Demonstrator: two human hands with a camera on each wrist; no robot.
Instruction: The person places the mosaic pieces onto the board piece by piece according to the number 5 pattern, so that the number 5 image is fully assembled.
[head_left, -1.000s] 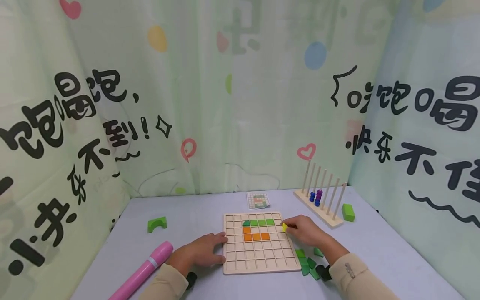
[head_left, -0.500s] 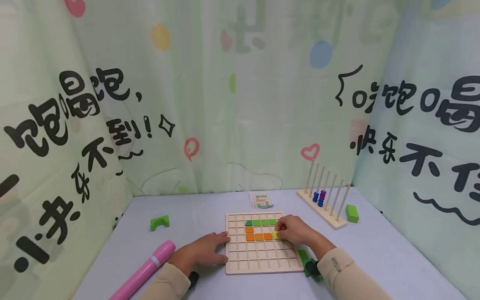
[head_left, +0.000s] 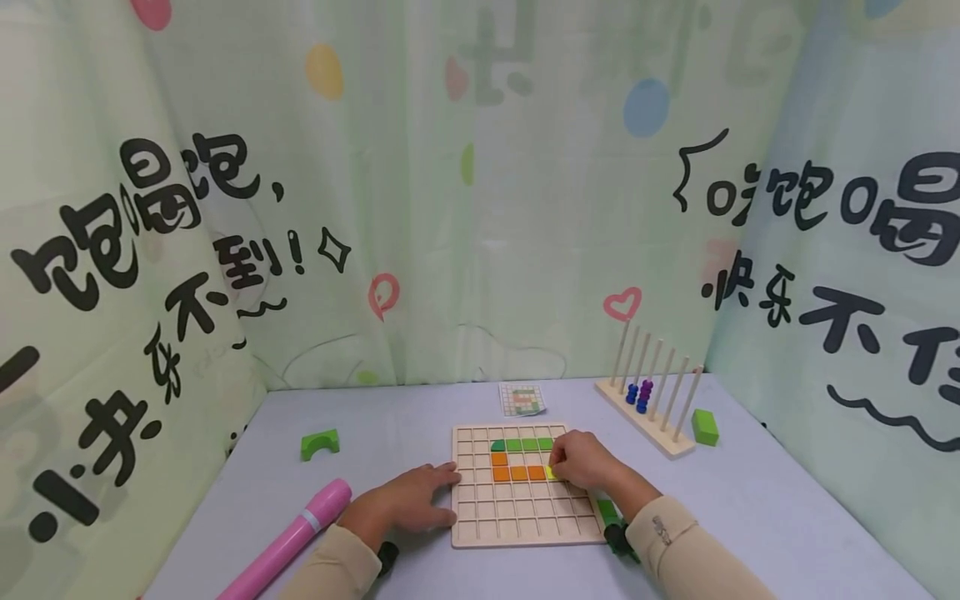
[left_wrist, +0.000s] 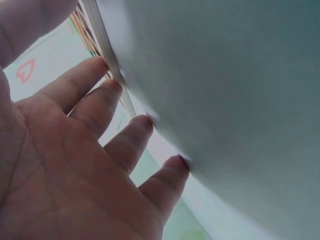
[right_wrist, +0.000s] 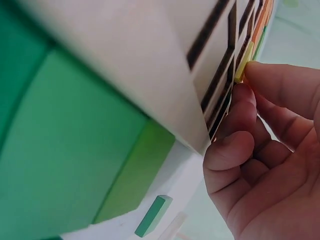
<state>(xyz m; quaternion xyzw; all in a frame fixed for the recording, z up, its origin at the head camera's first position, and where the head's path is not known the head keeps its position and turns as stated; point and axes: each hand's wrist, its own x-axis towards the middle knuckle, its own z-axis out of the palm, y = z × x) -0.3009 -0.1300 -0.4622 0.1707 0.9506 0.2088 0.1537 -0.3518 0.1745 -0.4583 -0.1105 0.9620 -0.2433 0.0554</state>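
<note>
A wooden grid board lies on the table with tiles set in its cells: a row of green tiles and an L-shaped run of orange tiles. My right hand pinches a small yellow tile between thumb and finger, at the right end of the orange row. In the right wrist view the tile meets the board's grid, its lower part hidden. My left hand touches the board's left edge; its fingertips rest against the rim with the fingers spread.
Green pieces lie right of the board, partly under my right wrist. A printed card lies behind it. A pegged bead stand and green block stand back right. A green arch and pink tube are left.
My right hand has carried the yellow tile left from the board's right edge to the end of the orange row, then lowered it slightly. My left hand has kept its place at the board.
</note>
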